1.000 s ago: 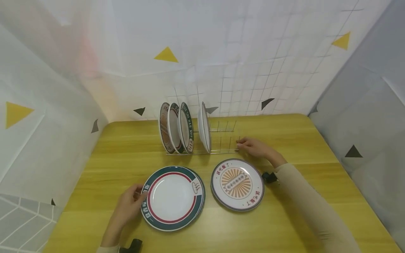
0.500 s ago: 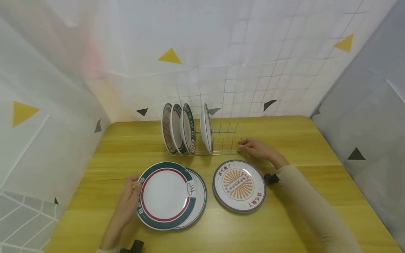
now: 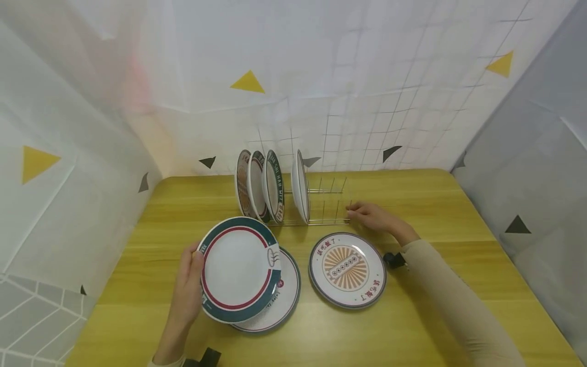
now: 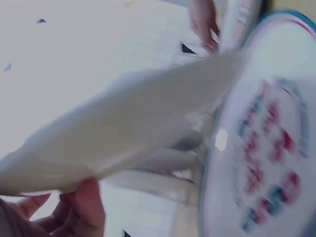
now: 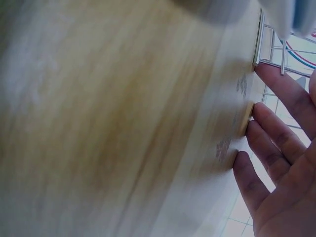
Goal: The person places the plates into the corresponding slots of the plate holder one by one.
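Note:
My left hand [image 3: 187, 285] grips the left rim of a white plate [image 3: 236, 267] with a green border and a red ring. The plate is lifted and tilted; its pale underside shows in the left wrist view. Beneath it, another plate [image 3: 286, 300] with red and green print lies on the table. At the right end of a wire dish rack [image 3: 327, 222], my right hand [image 3: 373, 216] holds the end wire between thumb and forefinger. Its other fingertips rest on the table in the right wrist view, where the thumb is mostly cut off.
Three plates [image 3: 273, 188] stand upright at the rack's left end. Past a gap, a white dish [image 3: 300, 188] stands apart from them. A plate with an orange sunburst [image 3: 347, 270] lies before the rack. White sheets [image 3: 293, 117] enclose the wooden table [image 3: 412, 193].
My left hand has raised the green-bordered plate off the one beneath, moving it slightly left and tilting it. More of the lower plate now shows. The right hand stays at the rack's end.

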`<state>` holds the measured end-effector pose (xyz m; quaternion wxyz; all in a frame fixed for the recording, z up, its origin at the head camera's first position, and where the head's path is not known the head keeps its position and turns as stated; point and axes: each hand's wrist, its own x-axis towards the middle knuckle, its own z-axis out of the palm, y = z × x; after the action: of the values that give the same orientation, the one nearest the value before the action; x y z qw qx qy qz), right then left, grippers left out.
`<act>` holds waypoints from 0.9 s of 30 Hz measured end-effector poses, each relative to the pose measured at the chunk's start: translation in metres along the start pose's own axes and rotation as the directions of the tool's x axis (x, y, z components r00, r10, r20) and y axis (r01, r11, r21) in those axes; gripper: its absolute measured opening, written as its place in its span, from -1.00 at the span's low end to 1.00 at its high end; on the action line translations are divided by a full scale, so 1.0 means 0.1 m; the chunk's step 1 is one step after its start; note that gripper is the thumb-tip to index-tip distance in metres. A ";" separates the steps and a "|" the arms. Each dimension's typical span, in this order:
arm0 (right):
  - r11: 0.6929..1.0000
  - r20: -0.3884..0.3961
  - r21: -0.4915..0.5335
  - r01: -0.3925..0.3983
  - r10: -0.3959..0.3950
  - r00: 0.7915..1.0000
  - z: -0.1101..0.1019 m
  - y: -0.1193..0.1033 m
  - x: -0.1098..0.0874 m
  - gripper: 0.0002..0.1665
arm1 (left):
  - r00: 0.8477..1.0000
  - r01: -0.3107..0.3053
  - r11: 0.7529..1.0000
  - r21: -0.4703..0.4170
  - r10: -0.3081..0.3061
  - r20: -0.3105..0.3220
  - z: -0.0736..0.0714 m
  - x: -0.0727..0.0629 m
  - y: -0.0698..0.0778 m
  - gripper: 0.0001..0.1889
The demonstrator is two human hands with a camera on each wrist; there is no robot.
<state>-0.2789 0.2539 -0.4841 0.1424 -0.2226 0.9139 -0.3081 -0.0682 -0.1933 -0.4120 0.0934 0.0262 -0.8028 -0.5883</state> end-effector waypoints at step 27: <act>1.000 -0.005 0.021 -0.010 0.010 1.000 0.00 -0.01 -0.03 -0.55 | 0.885 -0.375 0.926 -0.047 0.343 -0.316 1.09 0.75 0.82 -0.61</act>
<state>-0.2762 0.2544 -0.4833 0.1440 -0.2156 0.9122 -0.3174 -0.1563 -0.0767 -0.3566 0.3237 -0.0384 -0.7373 -0.5918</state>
